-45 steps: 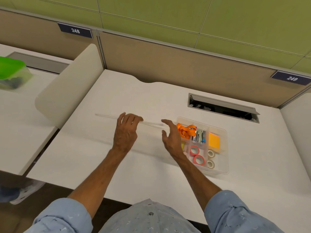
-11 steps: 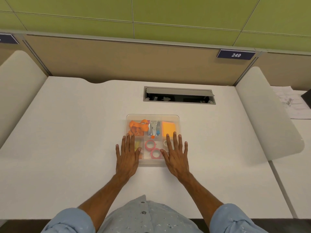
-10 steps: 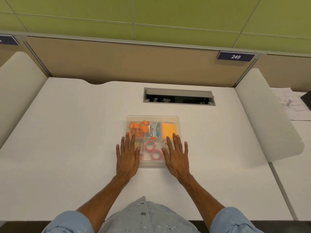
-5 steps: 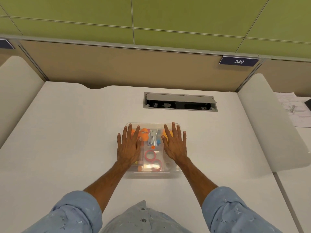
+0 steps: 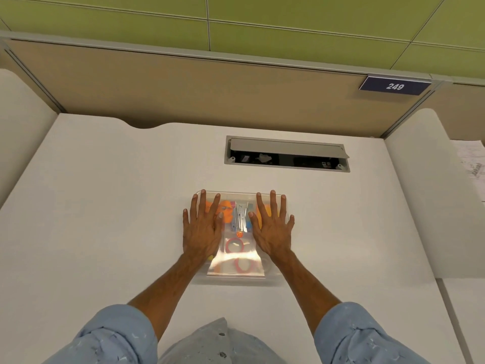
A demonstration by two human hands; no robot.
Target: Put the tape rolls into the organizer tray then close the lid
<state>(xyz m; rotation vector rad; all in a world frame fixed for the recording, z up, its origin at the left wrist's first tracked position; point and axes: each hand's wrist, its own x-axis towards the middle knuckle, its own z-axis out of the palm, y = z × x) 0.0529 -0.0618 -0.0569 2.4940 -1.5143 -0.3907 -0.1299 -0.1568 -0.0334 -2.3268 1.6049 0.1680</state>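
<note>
A clear plastic organizer tray point(image 5: 237, 280) sits in the middle of the white desk with its transparent lid point(image 5: 236, 261) lying on top. Through the lid I see two pink tape rolls point(image 5: 234, 245), one behind the other, plus orange items and a stapler farther back. My left hand point(image 5: 203, 229) lies flat on the lid's left side, fingers spread. On the right side my right hand point(image 5: 273, 229) lies flat the same way. Neither hand grips anything. The pale tape rolls at the right are hidden under my right hand and glare.
An open cable hatch point(image 5: 287, 153) is set into the desk behind the tray. Rounded white dividers stand at the left point(image 5: 21, 132) and right point(image 5: 430, 195) desk edges. Papers point(image 5: 472, 166) lie on the neighbouring desk at far right. A tan partition closes the back.
Both flat hands slid forward over the lid, from the tray's near edge to its far half. Earlier still the hands carried the lid from the left onto the tray.
</note>
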